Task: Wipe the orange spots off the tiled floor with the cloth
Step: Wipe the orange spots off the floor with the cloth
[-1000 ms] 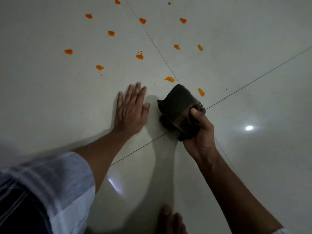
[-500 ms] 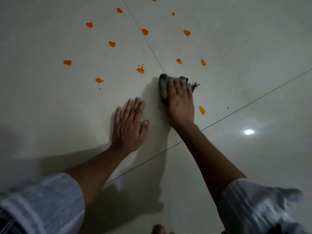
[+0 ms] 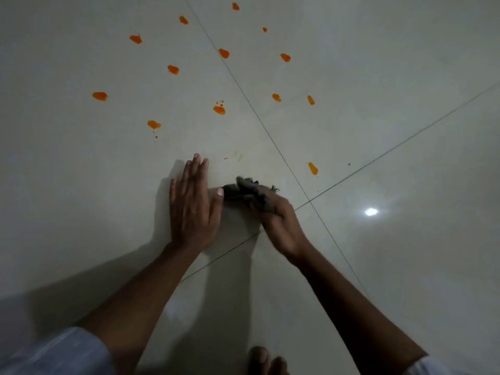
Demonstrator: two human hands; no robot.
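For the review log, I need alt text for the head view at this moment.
The right hand presses a dark cloth onto the pale tiled floor while the left hand lies flat beside it. About a dozen orange spots remain beyond, plus a faint smear.

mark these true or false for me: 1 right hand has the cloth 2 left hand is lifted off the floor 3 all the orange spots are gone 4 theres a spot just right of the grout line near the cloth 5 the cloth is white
1. The right hand holds the cloth. True.
2. The left hand is lifted off the floor. False: it lies flat, palm down, on the tiled floor, its thumb close to the cloth.
3. All the orange spots are gone. False: many remain farther out, such as one at, and only a faint smear shows just beyond the cloth.
4. An orange spot sits just right of the grout line, near the cloth. True.
5. The cloth is white. False: it is dark.
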